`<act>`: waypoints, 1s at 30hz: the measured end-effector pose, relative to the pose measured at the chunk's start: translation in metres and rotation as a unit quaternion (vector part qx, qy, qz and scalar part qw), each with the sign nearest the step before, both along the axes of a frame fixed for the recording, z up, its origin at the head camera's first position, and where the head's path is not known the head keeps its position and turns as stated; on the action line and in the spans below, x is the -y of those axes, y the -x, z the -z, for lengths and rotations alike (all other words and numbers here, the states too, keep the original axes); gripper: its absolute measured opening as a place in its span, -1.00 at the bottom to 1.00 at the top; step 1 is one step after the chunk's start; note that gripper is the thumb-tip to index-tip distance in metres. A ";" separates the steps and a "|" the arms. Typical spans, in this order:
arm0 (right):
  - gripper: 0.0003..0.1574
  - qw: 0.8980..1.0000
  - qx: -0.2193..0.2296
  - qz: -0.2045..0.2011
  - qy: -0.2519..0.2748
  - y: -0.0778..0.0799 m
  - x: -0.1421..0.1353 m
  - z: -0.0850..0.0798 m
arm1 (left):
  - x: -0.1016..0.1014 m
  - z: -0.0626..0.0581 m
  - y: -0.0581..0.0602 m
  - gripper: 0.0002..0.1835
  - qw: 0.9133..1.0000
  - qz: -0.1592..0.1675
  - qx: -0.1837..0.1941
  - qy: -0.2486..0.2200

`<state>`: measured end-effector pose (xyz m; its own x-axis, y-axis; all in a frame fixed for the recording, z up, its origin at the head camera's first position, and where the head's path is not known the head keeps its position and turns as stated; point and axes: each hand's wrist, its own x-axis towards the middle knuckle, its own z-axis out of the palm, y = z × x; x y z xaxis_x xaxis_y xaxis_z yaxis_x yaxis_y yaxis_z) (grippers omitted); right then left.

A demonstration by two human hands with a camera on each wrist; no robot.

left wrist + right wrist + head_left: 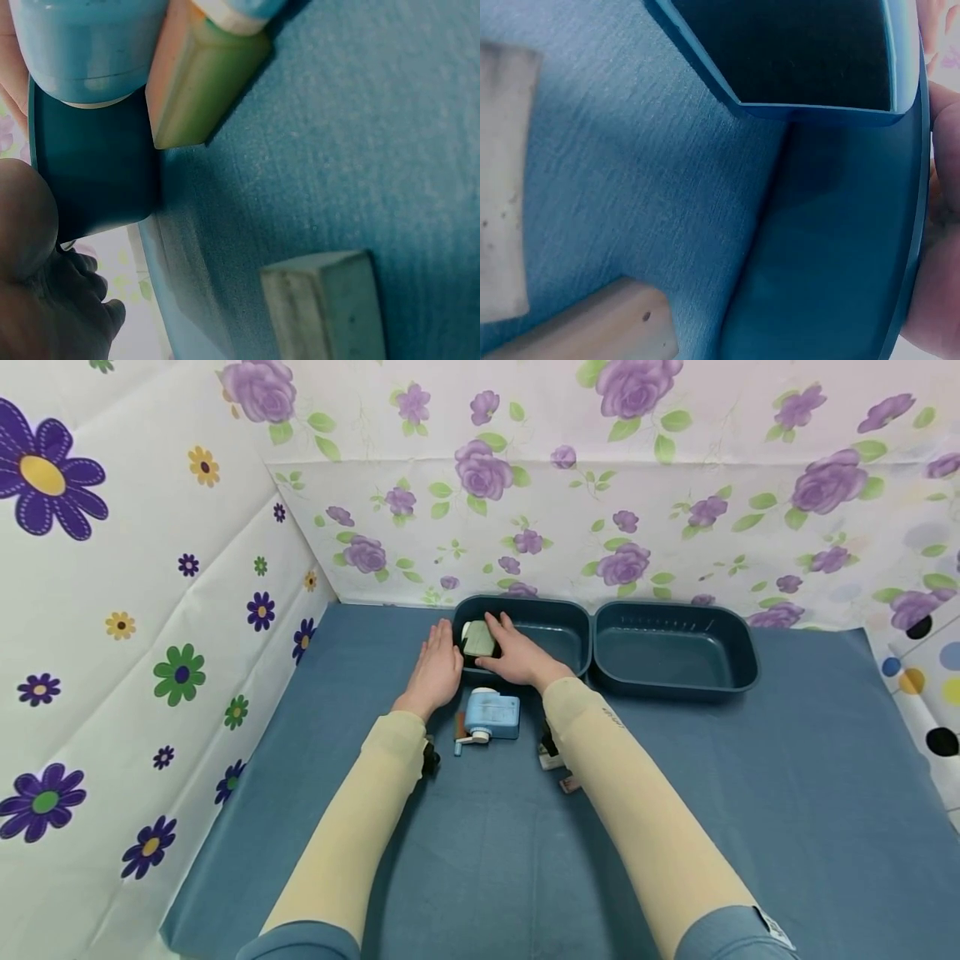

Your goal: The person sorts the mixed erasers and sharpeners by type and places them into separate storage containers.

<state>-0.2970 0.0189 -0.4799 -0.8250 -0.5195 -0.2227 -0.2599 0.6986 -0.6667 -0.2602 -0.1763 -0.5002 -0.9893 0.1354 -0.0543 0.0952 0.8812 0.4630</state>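
In the head view a pale green, box-shaped thing with a white part lies in the left end of the left tray. My right hand reaches over the tray's near rim and holds it between thumb and fingers at its far and near sides. My left hand lies along the tray's left end, fingers straight, holding nothing. Between the forearms, a blue boxy thing with a small white crank rests on the blue cloth. Beside it is an orange-brown block, orange and green in the left wrist view.
A second dark tray stands to the right, against the first. Near my right forearm lie a pale block and a pinkish block, partly hidden by the sleeve. Flowered sheets rise behind and at the left.
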 end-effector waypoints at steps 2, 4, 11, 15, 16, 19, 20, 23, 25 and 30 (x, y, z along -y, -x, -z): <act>0.17 1.000 0.002 0.000 0.001 -0.001 -0.002 -0.002 | 0.000 -0.001 0.000 -0.35 1.000 0.000 0.000 -0.002; 0.17 1.000 0.004 0.000 0.000 -0.002 -0.005 -0.005 | 0.000 -0.002 -0.001 -0.35 1.000 0.001 -0.001 -0.004; 0.13 1.000 -0.004 -0.006 -0.007 -0.008 -0.015 -0.013 | 0.001 -0.004 -0.003 -0.35 1.000 0.003 -0.001 -0.007; 0.11 1.000 -0.019 -0.017 -0.009 -0.015 -0.021 -0.017 | 0.000 -0.002 -0.002 -0.34 1.000 0.002 -0.001 -0.005; 0.11 0.999 -0.024 -0.021 -0.010 -0.017 -0.022 -0.018 | 0.001 -0.001 -0.002 -0.34 1.000 0.001 -0.001 -0.004; 0.09 0.999 -0.036 -0.033 -0.011 -0.022 -0.026 -0.022 | 0.002 0.000 -0.002 -0.34 1.000 -0.001 -0.001 -0.004; 0.08 0.998 -0.040 -0.038 -0.014 -0.024 -0.027 -0.023 | 0.002 0.001 -0.002 -0.34 1.000 -0.001 0.000 -0.004; 0.04 0.997 -0.052 -0.048 -0.022 -0.028 -0.031 -0.027 | 0.002 0.001 -0.002 -0.34 1.000 -0.002 0.000 -0.007; 0.01 0.996 -0.063 -0.053 -0.027 -0.032 -0.034 -0.030 | 0.002 0.000 -0.002 -0.34 1.000 -0.002 0.000 -0.006; -0.09 0.993 -0.094 -0.074 -0.022 -0.045 -0.041 -0.034 | 0.000 0.000 -0.002 -0.33 1.000 -0.002 -0.002 -0.007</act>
